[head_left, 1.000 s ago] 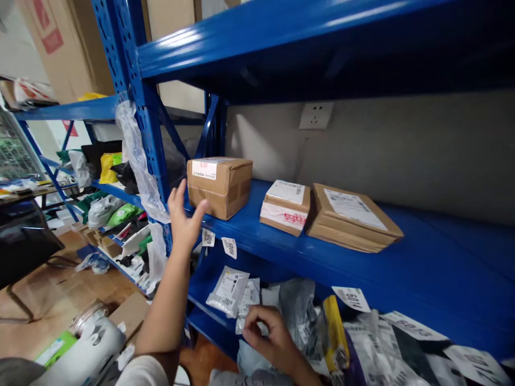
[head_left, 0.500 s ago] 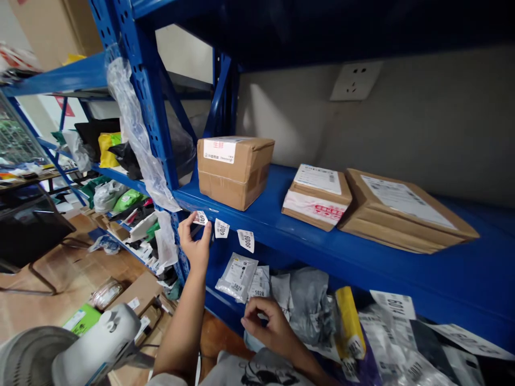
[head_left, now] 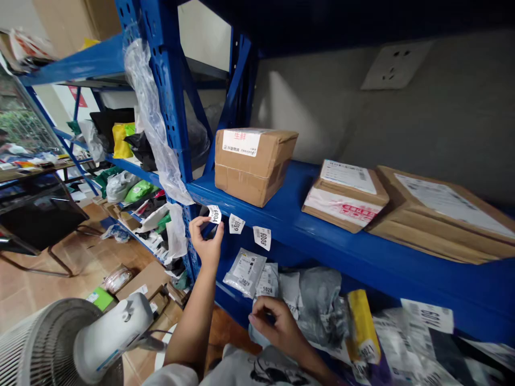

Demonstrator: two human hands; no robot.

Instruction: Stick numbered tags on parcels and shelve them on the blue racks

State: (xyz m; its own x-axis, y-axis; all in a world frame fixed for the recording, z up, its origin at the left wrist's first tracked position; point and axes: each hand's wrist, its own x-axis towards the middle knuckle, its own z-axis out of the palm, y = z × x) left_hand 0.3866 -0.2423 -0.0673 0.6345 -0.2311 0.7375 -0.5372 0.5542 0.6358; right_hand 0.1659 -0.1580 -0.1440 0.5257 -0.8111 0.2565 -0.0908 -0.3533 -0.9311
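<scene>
My left hand [head_left: 206,241] is raised at the shelf's front edge. Its index finger and thumb meet the sides of a small white number label [head_left: 214,214] reading 6004. To the right, two similar labels, one reading 6009 [head_left: 236,224] and one reading 6008 [head_left: 262,237], hang from the same blue edge. Lower down, in front of the bottom shelf, my right hand [head_left: 277,324] is curled with thumb and index finger close together; whatever it holds, if anything, is hidden. Closest to it are a parcel label marked 5028 [head_left: 267,281] and a grey plastic parcel [head_left: 244,272] marked 5029.
Three cardboard boxes stand on the blue shelf [head_left: 289,185], among them a tall box [head_left: 253,169]. Several bagged parcels, including a yellow one [head_left: 364,321], crowd the shelf below. A fan [head_left: 52,343] and a chair [head_left: 36,214] are at left.
The view has shifted, so the shelf and boxes appear further right and the fan shows more fully. My left hand stays at the same label, whose full number is now visible.
</scene>
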